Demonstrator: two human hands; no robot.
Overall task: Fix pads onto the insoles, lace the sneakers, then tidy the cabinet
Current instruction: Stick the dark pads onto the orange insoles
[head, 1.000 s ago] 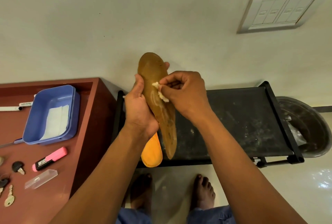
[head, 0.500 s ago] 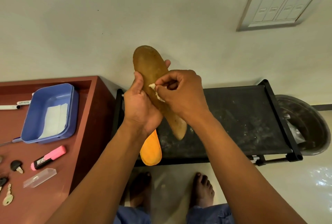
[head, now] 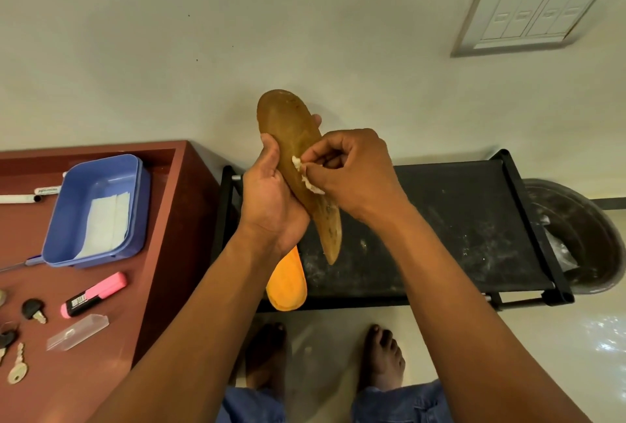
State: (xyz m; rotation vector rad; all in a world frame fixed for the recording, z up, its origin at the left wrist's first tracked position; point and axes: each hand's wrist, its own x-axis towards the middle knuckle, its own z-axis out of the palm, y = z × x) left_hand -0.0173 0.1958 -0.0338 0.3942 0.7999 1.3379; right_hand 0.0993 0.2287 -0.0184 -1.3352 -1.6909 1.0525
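My left hand grips a worn brown insole around its middle, toe end pointing up toward the wall. A white pad lies against the insole's face, and my right hand pinches its upper end with thumb and fingertips. A second, orange insole shows below my left wrist, lying on the front of the black rack; its upper part is hidden by my hand.
A red-brown cabinet top on the left bears a blue tray holding a white sheet, a pink highlighter, a clear cap, keys and a white marker. A dark bin stands right of the rack. My bare feet are below.
Both hands lifted the brown insole slightly and turned it; my right hand's pinch on the white pad shifted up along the insole's face.
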